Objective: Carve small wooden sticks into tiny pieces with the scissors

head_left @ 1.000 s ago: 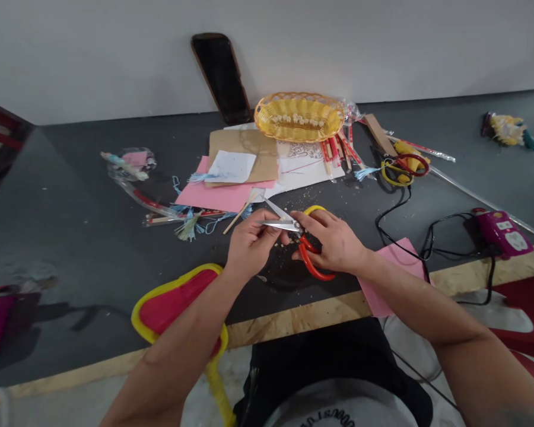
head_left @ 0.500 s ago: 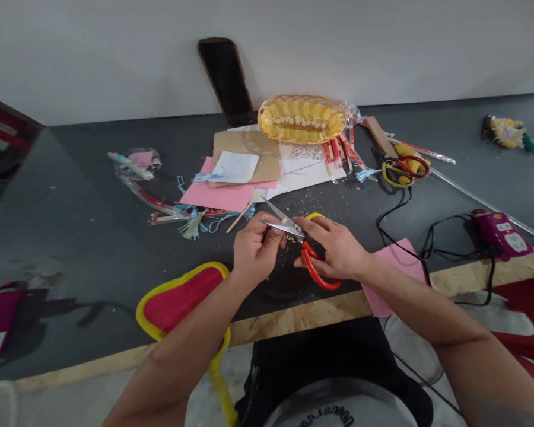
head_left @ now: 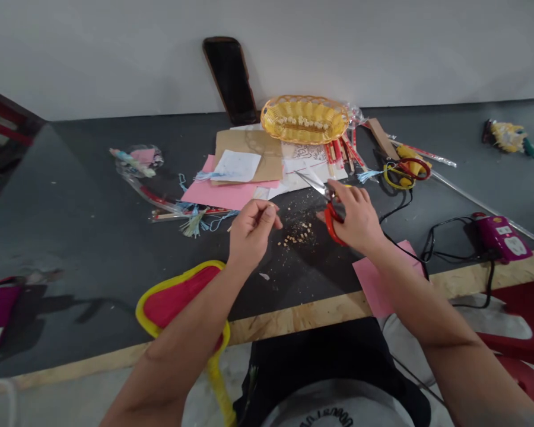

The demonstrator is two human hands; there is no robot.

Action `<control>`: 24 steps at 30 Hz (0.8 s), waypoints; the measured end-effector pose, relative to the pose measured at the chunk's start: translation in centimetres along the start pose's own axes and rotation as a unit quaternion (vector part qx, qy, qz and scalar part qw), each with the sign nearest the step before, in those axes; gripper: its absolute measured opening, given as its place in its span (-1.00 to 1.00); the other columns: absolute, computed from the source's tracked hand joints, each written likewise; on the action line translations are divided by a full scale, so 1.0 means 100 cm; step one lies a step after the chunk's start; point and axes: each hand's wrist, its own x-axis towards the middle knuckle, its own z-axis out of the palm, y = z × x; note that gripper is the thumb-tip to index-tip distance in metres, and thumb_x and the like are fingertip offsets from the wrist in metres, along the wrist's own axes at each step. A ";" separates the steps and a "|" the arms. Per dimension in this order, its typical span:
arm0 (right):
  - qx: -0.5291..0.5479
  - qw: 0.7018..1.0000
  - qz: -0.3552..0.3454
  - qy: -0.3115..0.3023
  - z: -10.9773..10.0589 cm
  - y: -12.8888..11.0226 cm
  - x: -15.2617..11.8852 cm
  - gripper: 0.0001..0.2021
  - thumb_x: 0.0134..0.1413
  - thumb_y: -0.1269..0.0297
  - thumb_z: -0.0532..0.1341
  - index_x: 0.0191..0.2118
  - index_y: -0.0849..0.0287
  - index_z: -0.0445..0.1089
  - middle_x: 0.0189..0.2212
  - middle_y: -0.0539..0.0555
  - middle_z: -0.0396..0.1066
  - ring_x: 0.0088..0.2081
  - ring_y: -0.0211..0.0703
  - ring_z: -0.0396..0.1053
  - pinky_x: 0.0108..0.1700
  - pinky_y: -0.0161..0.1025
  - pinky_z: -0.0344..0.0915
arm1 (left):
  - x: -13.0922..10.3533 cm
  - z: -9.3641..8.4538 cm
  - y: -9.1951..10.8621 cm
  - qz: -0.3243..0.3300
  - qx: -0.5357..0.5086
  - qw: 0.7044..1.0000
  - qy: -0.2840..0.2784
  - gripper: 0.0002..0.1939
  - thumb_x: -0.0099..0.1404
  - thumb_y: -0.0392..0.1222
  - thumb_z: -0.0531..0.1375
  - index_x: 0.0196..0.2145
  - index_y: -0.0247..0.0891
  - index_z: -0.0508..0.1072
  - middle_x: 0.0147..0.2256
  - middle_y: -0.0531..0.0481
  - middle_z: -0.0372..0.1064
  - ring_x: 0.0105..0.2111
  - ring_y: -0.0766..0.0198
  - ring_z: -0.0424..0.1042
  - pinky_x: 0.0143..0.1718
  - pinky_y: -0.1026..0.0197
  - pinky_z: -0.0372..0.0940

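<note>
My left hand (head_left: 254,232) is closed in a pinch over the table; only a sliver of a thin wooden stick shows beside it, mostly hidden by the fingers. My right hand (head_left: 355,214) holds red-handled scissors (head_left: 333,223), their blades close together and pointing up and left. Small cut wooden bits (head_left: 297,238) lie scattered on the dark table between my hands. Beyond them are pink paper (head_left: 218,196), a brown sheet (head_left: 270,157) and a white sheet (head_left: 237,166).
A yellow basket (head_left: 306,137) sits behind the papers, near a leaning phone (head_left: 231,77). To the right are a second pair of scissors (head_left: 415,168) and a purple power socket (head_left: 504,237). A red and yellow padded piece (head_left: 178,299) overlaps the front edge.
My right hand has moved up and right with the scissors, away from my left hand. The blades have come nearer together. My left hand has risen slightly, and the wooden bits are more visible.
</note>
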 end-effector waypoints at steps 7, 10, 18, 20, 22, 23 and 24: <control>-0.105 0.985 0.114 -0.071 0.008 0.037 0.012 -0.29 0.16 0.21 0.19 0.35 0.48 0.06 -0.04 0.43 0.47 0.01 0.28 0.37 0.15 0.20 0.21 | 0.003 -0.001 -0.007 -0.007 -0.041 0.999 0.015 -0.78 0.35 -0.02 0.25 -0.35 -0.22 0.50 -0.60 0.11 0.30 -0.59 0.40 0.25 -0.52 0.30 0.13; -0.142 0.976 0.146 -0.081 0.005 0.037 0.013 -0.26 0.14 0.27 0.20 0.34 0.60 0.03 0.04 0.52 0.42 0.08 0.30 0.33 0.20 0.18 0.16 | 0.003 0.000 -0.009 -0.009 -0.031 0.999 0.013 -0.70 0.35 -0.02 0.23 -0.47 -0.23 0.49 -0.64 0.09 0.29 -0.60 0.39 0.24 -0.50 0.28 0.15; -0.160 0.978 0.091 -0.098 -0.019 0.017 0.020 -0.66 0.32 0.30 0.06 0.11 0.19 0.43 0.14 0.26 0.42 0.15 0.24 0.28 0.14 0.13 0.22 | 0.009 -0.001 -0.012 0.009 0.018 1.000 0.013 -0.86 0.18 -0.12 0.33 -0.43 -0.23 0.56 -0.50 0.05 0.41 -0.48 0.35 0.28 -0.41 0.28 0.19; -0.121 0.985 0.029 -0.124 -0.017 0.012 0.034 -0.66 0.32 0.41 0.04 0.09 0.23 0.44 0.06 0.24 0.47 0.10 0.07 0.36 0.18 -0.02 0.23 | 0.010 -0.002 -0.011 0.014 0.038 0.999 0.012 -0.86 0.19 -0.11 0.32 -0.40 -0.24 0.58 -0.48 0.05 0.41 -0.48 0.35 0.25 -0.42 0.27 0.18; -0.091 0.983 0.013 -0.162 -0.009 0.006 0.049 -0.69 0.32 0.42 0.06 0.06 0.21 0.45 0.02 0.20 0.49 0.03 -0.01 0.41 0.08 -0.14 0.30 | 0.010 -0.002 -0.010 0.027 0.063 0.998 0.014 -0.82 0.23 -0.07 0.30 -0.36 -0.24 0.59 -0.45 0.03 0.43 -0.49 0.35 0.23 -0.41 0.26 0.17; -0.097 0.978 0.013 -0.186 -0.005 0.004 0.056 -0.72 0.33 0.42 0.07 0.03 0.20 0.46 -0.01 0.20 0.50 0.00 -0.03 0.42 0.04 -0.16 0.31 | 0.009 -0.002 -0.010 0.036 0.076 0.996 0.017 -0.79 0.27 -0.04 0.27 -0.33 -0.24 0.59 -0.41 0.01 0.45 -0.48 0.34 0.23 -0.40 0.25 0.18; -0.107 0.974 0.010 -0.200 0.001 0.001 0.062 -0.73 0.34 0.41 0.08 0.01 0.20 0.47 -0.02 0.19 0.50 -0.01 -0.03 0.43 0.01 -0.17 0.31 | 0.009 -0.002 -0.010 0.044 0.084 0.995 0.022 -0.75 0.32 -0.01 0.23 -0.29 -0.24 0.60 -0.35 -0.02 0.47 -0.46 0.33 0.25 -0.39 0.25 0.19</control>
